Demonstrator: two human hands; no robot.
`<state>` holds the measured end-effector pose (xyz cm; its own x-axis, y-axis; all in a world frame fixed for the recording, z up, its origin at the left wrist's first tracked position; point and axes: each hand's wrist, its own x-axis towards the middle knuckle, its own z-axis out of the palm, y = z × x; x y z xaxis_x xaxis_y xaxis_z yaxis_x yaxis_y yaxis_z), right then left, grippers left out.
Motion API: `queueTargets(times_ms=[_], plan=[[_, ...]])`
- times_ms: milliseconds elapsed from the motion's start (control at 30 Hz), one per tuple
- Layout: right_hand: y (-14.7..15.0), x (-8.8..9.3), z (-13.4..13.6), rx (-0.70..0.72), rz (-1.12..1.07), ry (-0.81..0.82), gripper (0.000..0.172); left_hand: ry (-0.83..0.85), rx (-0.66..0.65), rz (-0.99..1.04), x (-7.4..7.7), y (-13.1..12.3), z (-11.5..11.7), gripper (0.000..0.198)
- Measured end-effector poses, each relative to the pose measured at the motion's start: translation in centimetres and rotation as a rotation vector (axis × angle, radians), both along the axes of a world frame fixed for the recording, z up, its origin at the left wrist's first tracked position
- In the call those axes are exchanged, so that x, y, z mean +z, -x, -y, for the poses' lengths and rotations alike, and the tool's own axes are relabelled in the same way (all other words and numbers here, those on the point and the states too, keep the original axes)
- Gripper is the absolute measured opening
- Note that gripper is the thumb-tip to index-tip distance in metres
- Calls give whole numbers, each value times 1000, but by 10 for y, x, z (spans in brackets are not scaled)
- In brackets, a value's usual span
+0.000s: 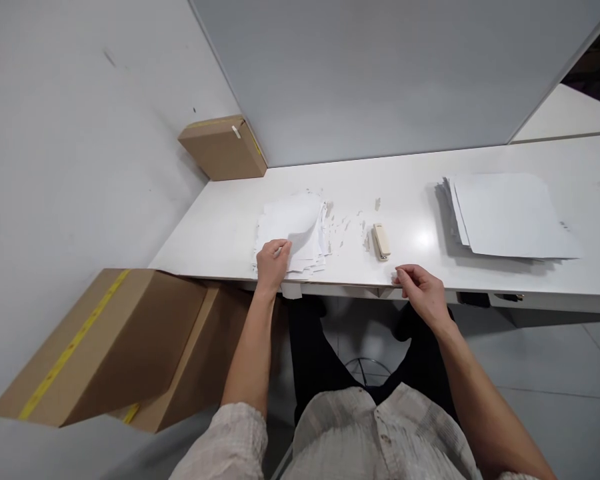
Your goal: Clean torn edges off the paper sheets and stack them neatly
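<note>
My left hand is closed in a pinch at the front of an untidy stack of white paper. Between its thumb and fingers is the edge of a paper sheet, whose right side curls up off the stack. My right hand hovers at the desk's front edge, its fingers loosely bent and nothing visible in them. A cream stapler lies on the desk just beyond and left of that hand, apart from it.
On the white desk, a thicker paper pile lies to the right. A cardboard box stands in the back left corner. Larger taped boxes sit lower left, beside the desk. A grey panel rises behind.
</note>
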<state>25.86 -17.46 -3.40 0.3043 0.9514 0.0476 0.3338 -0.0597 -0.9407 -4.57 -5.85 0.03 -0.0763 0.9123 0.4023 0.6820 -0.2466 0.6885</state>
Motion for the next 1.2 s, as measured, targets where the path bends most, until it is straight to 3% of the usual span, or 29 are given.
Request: queueTargets(times_ms=[133, 200, 267, 367, 467, 533, 567, 667, 733, 833, 1000, 1200], plan=[[10, 13, 6, 32, -96, 22, 36, -244, 5, -29, 37, -1, 28, 12], [22, 23, 11, 116, -308, 73, 43, -418, -89, -151, 56, -6, 56, 9], [38, 32, 15, 291, -623, 174, 56, -496, -278, -290, 66, -18, 90, 19], [59, 34, 18, 467, -929, 324, 64, -479, -611, -511, 57, -42, 139, 21], [68, 20, 20, 320, -910, 344, 48, -411, -766, -549, 28, -58, 167, 14], [66, 9, 22, 218, -845, 322, 41, -307, -756, -434, 10, -57, 169, 9], [62, 4, 24, 195, -821, 314, 40, -239, -682, -334, 2, -53, 166, 10], [49, -3, 32, 210, -775, 289, 37, 50, -299, 49, -11, -42, 146, 22], [40, -2, 39, 256, -733, 274, 39, 268, -198, 300, -13, -40, 132, 33], [30, -1, 47, 316, -616, 272, 38, 433, -318, 504, -8, -50, 120, 39], [21, -5, 56, 198, -497, 205, 32, 393, -345, 580, 1, -83, 123, 33], [14, -1, 58, 58, -459, 195, 33, 399, -327, 633, -4, -102, 124, 38]])
